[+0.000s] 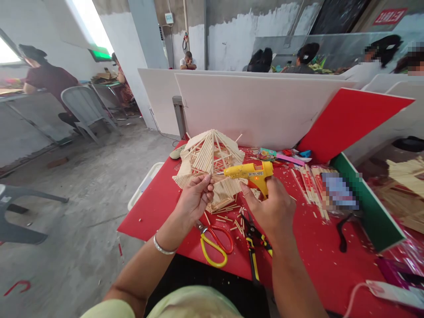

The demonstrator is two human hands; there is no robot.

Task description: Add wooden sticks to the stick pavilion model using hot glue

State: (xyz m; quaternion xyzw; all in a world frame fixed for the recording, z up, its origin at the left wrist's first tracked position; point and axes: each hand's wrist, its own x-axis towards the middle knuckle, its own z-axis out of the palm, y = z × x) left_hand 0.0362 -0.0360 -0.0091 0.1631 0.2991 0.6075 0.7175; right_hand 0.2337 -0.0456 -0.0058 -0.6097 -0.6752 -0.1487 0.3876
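Both forearms [142, 268] reach forward: left hand [196, 195] curled, right hand [274, 207] gripping glue gun [243, 170].

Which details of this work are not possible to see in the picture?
Head view:
Left hand: anything between its fingers, too small to tell.
Glue gun: lower handle, hidden by right hand.
Stick model: far side, hidden by its near side.
Blue-grey object: surface pixelated.

grey chair [81, 102], left | white board [245, 104], upright | red sign [390, 17], high
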